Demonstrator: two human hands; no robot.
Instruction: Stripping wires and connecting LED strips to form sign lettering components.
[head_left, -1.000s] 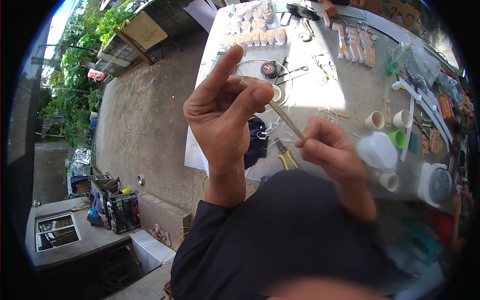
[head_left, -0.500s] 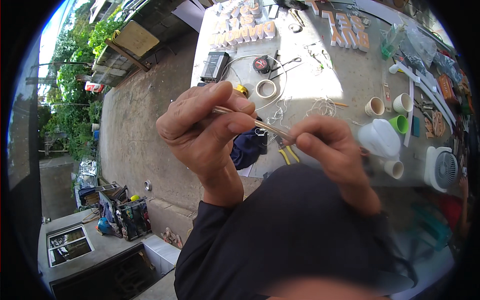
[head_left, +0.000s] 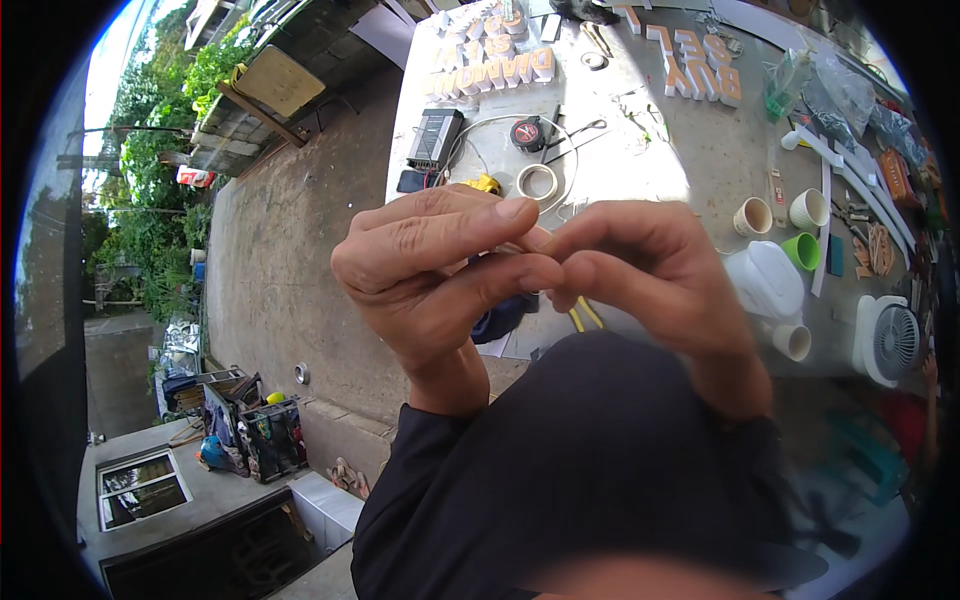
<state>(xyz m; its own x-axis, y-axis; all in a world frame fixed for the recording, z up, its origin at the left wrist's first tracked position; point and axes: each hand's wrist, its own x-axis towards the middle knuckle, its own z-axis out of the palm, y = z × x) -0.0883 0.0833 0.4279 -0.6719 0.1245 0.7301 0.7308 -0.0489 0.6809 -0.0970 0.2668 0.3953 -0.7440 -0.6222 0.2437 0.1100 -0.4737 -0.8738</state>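
Note:
My left hand (head_left: 440,255) is raised over my lap, thumb and fingers pinched on a thin, light brown wire (head_left: 512,247). Close against it, my right hand (head_left: 645,275) pinches the same wire, its fingertips touching those of the left. Nearly all of the wire is hidden by the fingers. Below and behind the hands, the yellow handles of pliers (head_left: 586,316) show on the table. Dark cloth (head_left: 502,322) lies partly covered by my left hand.
On the table are a roll of tape (head_left: 537,182), a tape measure (head_left: 528,134), a black power supply box (head_left: 435,138) and block letters (head_left: 700,75). To the right stand paper cups (head_left: 808,208), a white container (head_left: 765,280) and a small fan (head_left: 888,340).
My hands have come together; before, they were apart with a length of the wire showing between them. My left hand has shifted slightly right, covering most of the wire.

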